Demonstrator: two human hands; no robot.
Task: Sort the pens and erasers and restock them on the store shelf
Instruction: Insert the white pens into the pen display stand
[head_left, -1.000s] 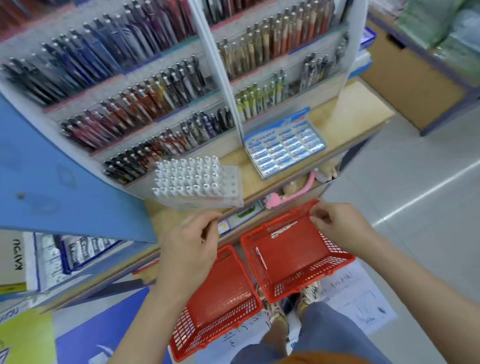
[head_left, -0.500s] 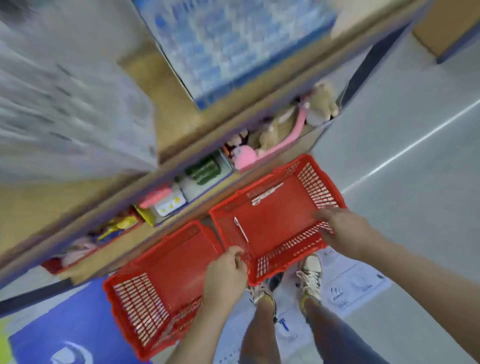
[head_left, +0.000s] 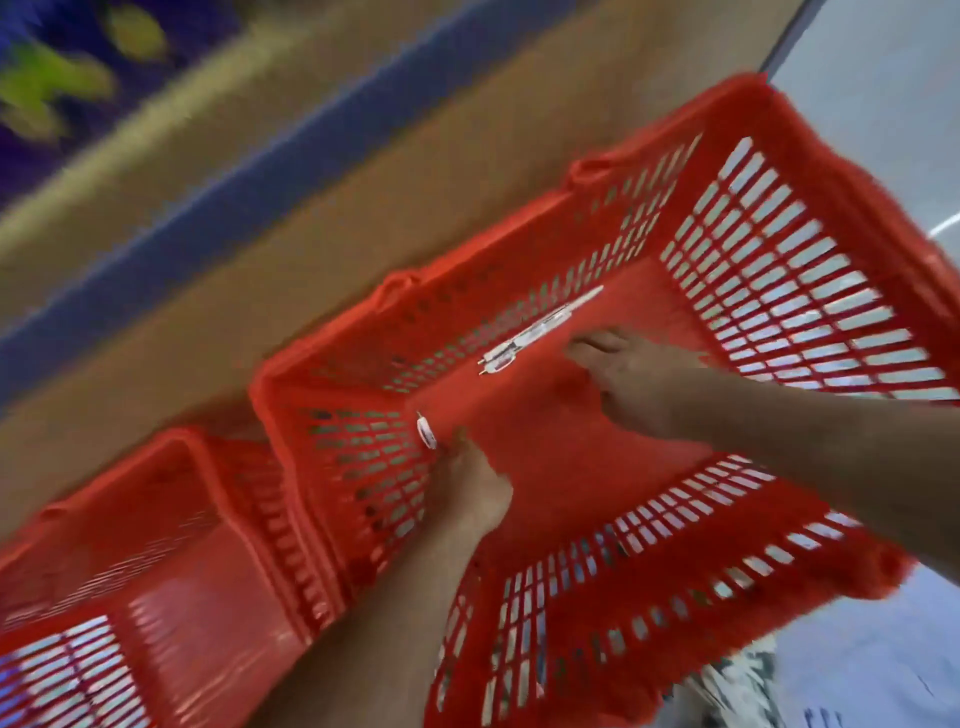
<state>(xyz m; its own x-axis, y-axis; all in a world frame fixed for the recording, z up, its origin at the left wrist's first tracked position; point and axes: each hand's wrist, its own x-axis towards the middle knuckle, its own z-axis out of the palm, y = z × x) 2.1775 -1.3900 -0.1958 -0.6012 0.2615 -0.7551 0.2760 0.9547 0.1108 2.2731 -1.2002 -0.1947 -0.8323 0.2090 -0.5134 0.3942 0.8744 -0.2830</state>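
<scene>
A red basket (head_left: 779, 249) stands on the floor against the shelf base, and both my hands are inside it. Two white pens (head_left: 540, 327) lie side by side along its far wall. My right hand (head_left: 639, 379) hovers over the basket floor with its fingers stretched toward them, just short of touching. A third white pen (head_left: 427, 432) lies by the left wall. My left hand (head_left: 475, 486) has its fingers curled over that pen's near end, which they hide. The view is motion-blurred.
A second red basket (head_left: 156, 519) sits to the left, touching the first; nothing shows inside it. The wooden shelf base with its blue edge (head_left: 260, 156) runs across the back. Grey floor (head_left: 883, 67) lies to the right, and a patterned shoe (head_left: 737, 686) shows below.
My head has dropped closer to the basket. Both hands have left the basket's rim and gone inside, the left to the single pen, the right toward the pair.
</scene>
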